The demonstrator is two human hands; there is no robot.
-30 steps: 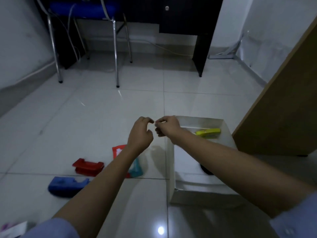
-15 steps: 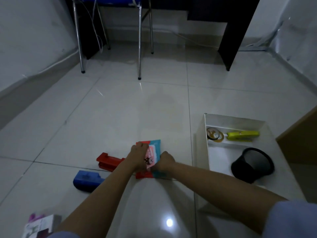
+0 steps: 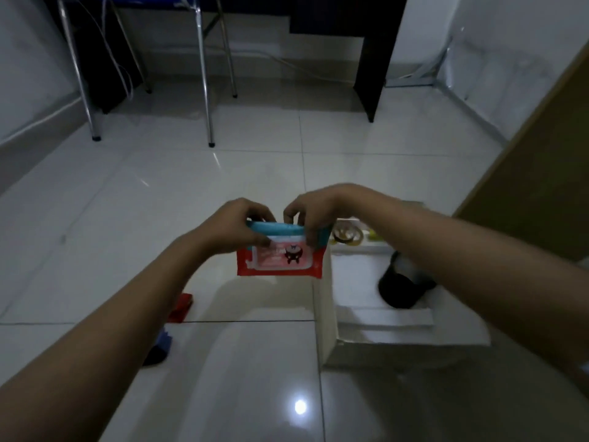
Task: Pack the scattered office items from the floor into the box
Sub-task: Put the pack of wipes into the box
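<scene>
A red, pink and teal wipes pack (image 3: 282, 258) hangs in the air just left of the white box (image 3: 325, 317). My left hand (image 3: 234, 228) grips its top left edge and my right hand (image 3: 314, 212) pinches its top right edge. Inside the box lie a tape roll (image 3: 345, 236), a yellow-green stapler (image 3: 374, 234) mostly hidden by my right forearm, and a black mesh cup (image 3: 400, 287). On the floor under my left forearm a red item (image 3: 181, 309) and a blue item (image 3: 159, 347) show only in part.
Chrome chair legs (image 3: 204, 78) and a black desk leg (image 3: 374, 59) stand at the far side of the tiled floor. A wooden panel (image 3: 535, 183) rises right of the box. White walls close in left and right.
Both hands went from the box down to the floor, took hold of the wipes pack, and have lifted it up beside the box.
</scene>
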